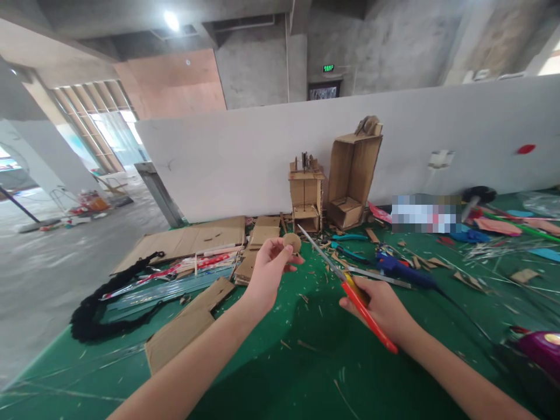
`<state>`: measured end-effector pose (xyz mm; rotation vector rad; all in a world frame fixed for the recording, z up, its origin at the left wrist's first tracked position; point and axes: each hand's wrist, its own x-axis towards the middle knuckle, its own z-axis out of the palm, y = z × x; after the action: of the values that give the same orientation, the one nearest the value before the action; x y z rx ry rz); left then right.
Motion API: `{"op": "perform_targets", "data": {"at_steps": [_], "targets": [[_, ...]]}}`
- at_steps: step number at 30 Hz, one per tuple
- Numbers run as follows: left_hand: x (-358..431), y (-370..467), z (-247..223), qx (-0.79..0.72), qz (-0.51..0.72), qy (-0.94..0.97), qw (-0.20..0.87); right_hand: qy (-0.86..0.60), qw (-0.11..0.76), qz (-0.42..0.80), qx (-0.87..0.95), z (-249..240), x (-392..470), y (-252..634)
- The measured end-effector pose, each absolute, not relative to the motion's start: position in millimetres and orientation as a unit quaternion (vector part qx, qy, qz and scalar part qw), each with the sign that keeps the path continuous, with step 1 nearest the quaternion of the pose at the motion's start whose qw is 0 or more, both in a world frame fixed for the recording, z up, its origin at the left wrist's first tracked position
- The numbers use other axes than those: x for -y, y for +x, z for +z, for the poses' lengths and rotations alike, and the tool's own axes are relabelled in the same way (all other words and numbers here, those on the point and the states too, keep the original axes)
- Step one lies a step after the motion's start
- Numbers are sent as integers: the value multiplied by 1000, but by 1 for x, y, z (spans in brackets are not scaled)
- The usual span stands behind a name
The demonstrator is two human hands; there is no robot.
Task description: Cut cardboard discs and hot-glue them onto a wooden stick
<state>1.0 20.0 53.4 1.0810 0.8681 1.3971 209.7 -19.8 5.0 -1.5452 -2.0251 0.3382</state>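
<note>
One cardboard disc (291, 241) sits mid-scene in the head view, pinched between thumb and fingers of the left hand (269, 265), while the right hand (381, 302) curls its fingers around a red-handled tool (356, 298), cardboard structures (357, 175) standing on the far side.

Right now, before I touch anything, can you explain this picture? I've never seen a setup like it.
Of course. There's no machine here, just a person's two bare hands. One camera, worn on the head, looks forward and down past the arms. The left hand pinches a round cardboard disc. The right hand grips what look like scissors, with a long blade angled toward the disc. On the green table, cardboard pieces and a fluffy black cord lie to the left, and a blue glue gun to the right. At the back stands a tall, open-fronted cardboard box.
</note>
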Motion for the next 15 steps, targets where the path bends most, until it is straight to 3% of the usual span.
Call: {"op": "perform_targets", "data": {"at_steps": [15], "targets": [[-17, -3, 56, -318, 638, 438, 548, -554, 252, 105, 787, 10, 18, 213]]}}
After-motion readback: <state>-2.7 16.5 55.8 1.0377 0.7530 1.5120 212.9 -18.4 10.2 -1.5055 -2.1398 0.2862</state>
